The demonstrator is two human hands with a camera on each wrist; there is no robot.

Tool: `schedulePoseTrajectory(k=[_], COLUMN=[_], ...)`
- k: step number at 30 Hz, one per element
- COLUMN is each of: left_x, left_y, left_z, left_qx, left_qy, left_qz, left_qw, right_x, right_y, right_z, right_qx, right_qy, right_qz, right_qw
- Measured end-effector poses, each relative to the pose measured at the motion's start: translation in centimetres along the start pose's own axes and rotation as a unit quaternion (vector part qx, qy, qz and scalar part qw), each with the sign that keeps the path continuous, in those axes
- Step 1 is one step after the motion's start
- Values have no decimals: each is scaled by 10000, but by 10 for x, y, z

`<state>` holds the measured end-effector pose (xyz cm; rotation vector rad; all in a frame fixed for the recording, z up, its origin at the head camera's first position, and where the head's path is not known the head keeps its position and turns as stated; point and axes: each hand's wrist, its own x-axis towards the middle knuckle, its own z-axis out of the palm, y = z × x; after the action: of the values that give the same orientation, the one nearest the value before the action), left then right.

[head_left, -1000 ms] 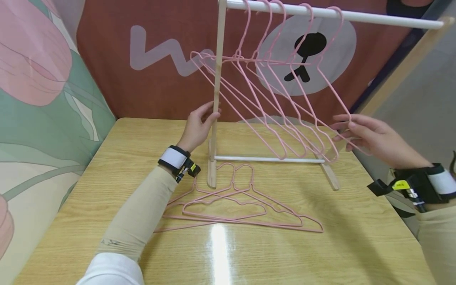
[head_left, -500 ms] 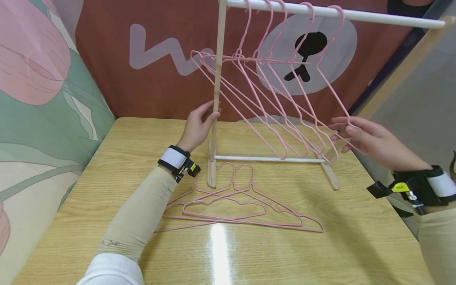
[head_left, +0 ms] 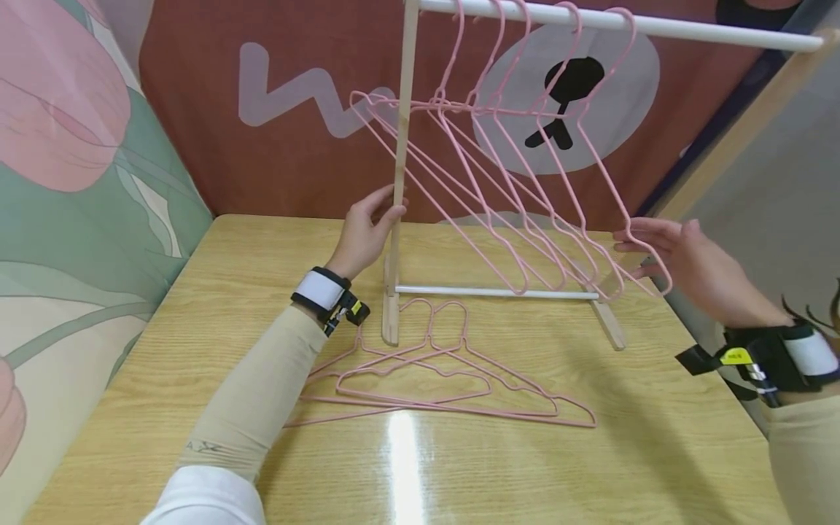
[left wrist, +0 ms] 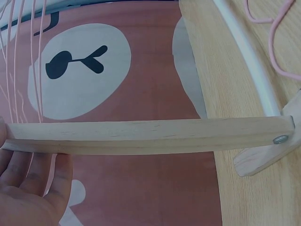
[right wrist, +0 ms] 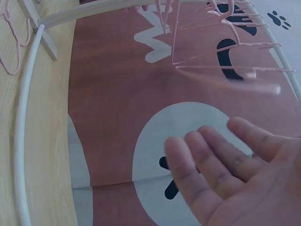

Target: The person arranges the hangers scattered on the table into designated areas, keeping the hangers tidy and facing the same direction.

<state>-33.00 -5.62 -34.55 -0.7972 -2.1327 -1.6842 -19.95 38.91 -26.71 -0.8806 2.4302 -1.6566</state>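
Observation:
My left hand (head_left: 364,233) grips the wooden upright (head_left: 402,138) of a small clothes rack, thumb in front and fingers behind. In the left wrist view its fingers (left wrist: 61,176) show below the upright. Several pink hangers hang by their hooks from the rack's white top rail (head_left: 695,29). My right hand (head_left: 698,266) is beside the lower corner of the rightmost hanger (head_left: 607,171), fingers spread and relaxed. In the right wrist view that hand (right wrist: 244,174) holds nothing, and the nearest hanger arm is blurred above it.
More pink hangers (head_left: 446,413) lie overlapping on the wooden table (head_left: 492,474) before the rack. A white lower bar (head_left: 499,293) joins its wooden feet (head_left: 610,327). Behind stands a brown printed backdrop (head_left: 295,175), with a flowered panel (head_left: 65,219) at left.
My right hand has let go of the rightmost hanger, its thumb lifting away. That hanger's lower corner has swung a little to the left. The left hand stays on the upright.

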Motion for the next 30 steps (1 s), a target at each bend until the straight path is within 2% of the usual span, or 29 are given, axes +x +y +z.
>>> schedulePoseTrajectory(k=[3,7,10,13,16,18,23,30], left_x=[0,-1,-1,0,0,0,0,-1], left_y=[1,1,0,0,0,1,1,2], left_z=[0,0,0,0,1,0,0,0], left_qx=[-41,-32,6,15,7,-2,11,18], left_qy=[-18,-16,6,36,43,19,-11,20], left_qz=[-12,-30,-12,22,44,53,14,-15], left_qw=[10000,10000,10000,10000,10000,10000,10000,10000], right_x=[-3,-7,-11,-13,-14,-14,-16,-19], right_y=[5,14,18,21,27,32,52,75], right_z=[0,0,2,6,11,14,23,44], right_qx=[583,769,216,-554,-956,-1421,-2326,-2875], right_qy=[163,508,996,1487,1707,1776,1645,887], right_qz=[-242,-307,-59,358,602,773,983,432], right_qw=[9979,9953,9948,9867,9788,9707,9535,9527])
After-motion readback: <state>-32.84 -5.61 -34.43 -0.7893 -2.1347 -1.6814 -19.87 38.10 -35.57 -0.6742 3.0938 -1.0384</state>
